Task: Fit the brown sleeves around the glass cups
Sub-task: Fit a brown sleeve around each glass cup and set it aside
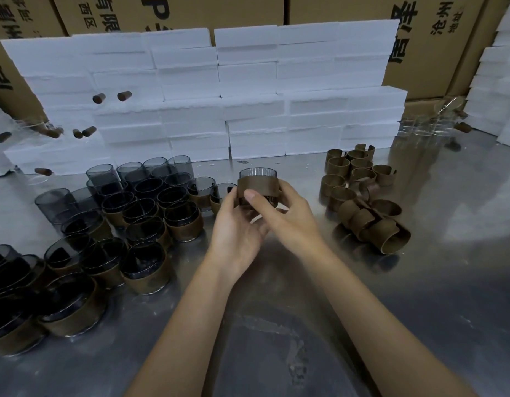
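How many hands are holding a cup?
2. The left hand grips the sleeved cup from its left and below; the right hand grips its right side, thumb across the brown sleeve.

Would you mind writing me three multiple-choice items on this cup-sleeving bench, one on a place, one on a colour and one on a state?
1. Where does the pile of loose sleeves lie?
A. To the person's right on the metal table
B. On top of the foam blocks
C. In a cardboard box

2. What colour are the stacked foam blocks behind the cups?
A. Brown
B. White
C. Black

3. What is the state of the held cup?
A. Lying bare on the table
B. Held off the table with a brown sleeve round it
C. Stacked inside another cup

Answers:
1 A, the sleeves sit on the table's right side.
2 B, the blocks are plainly white.
3 B, the left hand and right hand both grip it above the table.
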{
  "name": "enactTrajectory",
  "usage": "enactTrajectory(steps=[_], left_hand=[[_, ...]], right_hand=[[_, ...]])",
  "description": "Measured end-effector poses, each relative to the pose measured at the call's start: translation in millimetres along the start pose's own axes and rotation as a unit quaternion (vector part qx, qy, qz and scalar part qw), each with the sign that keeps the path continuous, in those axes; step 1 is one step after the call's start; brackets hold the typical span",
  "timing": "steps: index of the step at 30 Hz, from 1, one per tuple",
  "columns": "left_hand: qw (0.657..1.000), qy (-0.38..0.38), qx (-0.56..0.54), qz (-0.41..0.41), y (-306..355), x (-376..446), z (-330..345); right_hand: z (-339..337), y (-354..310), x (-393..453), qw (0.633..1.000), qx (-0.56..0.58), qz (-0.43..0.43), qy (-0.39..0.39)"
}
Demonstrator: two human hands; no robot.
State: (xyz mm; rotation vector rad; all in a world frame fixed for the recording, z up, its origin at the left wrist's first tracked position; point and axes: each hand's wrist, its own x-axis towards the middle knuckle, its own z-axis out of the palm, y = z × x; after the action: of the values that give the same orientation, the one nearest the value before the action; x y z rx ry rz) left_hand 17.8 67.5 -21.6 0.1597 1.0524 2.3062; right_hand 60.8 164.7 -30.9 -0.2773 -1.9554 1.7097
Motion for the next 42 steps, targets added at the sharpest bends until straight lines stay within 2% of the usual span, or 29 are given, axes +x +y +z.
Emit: enactTrajectory(steps=[2,4,6,13,17,21,24,27,32,36,38,39,42], left_hand=[[0.998,0.028,0.054,0.022,-2,2,1],[0.992,0.046,0.107,0.054,-1,5,0],[0.985,0.050,0.146,0.078,1,8,-3],[0.984,0.058,0.136,0.099,4,14,-8],[0.968,0.086,0.179,0.156,2,13,-9],[0.913,0.124,0.328,0.211,-2,12,-10],[0.850,0.139,0.456,0.223,-5,10,-11],[0.792,0.159,0.537,0.244,-5,9,-15],[0.764,0.169,0.573,0.244,-3,9,-18],[0.741,0.201,0.574,0.285,1,7,-22],[0.733,0.215,0.560,0.320,4,5,-22],[0.732,0.221,0.548,0.340,7,4,-22],[0.743,0.243,0.504,0.368,23,5,-20]], right_hand=[[2,2,-1,0.995,-0.089,-0.025,0.043],[2,6,-2,0.975,-0.198,-0.054,0.081],[0,10,-3,0.957,-0.260,-0.086,0.100],[1,12,-4,0.955,-0.258,-0.111,0.098],[1,15,-2,0.966,-0.230,-0.091,0.067],[1,22,-1,0.981,-0.189,-0.014,0.026],[0,25,-1,0.970,-0.243,0.011,0.018],[1,28,0,0.957,-0.289,0.013,0.005],[2,35,3,0.945,-0.328,-0.006,-0.001],[0,37,5,0.931,-0.362,-0.010,-0.049],[0,36,6,0.940,-0.335,-0.009,-0.061],[-1,35,6,0.957,-0.285,0.001,-0.052],[-6,30,11,0.995,-0.081,0.050,0.041]])
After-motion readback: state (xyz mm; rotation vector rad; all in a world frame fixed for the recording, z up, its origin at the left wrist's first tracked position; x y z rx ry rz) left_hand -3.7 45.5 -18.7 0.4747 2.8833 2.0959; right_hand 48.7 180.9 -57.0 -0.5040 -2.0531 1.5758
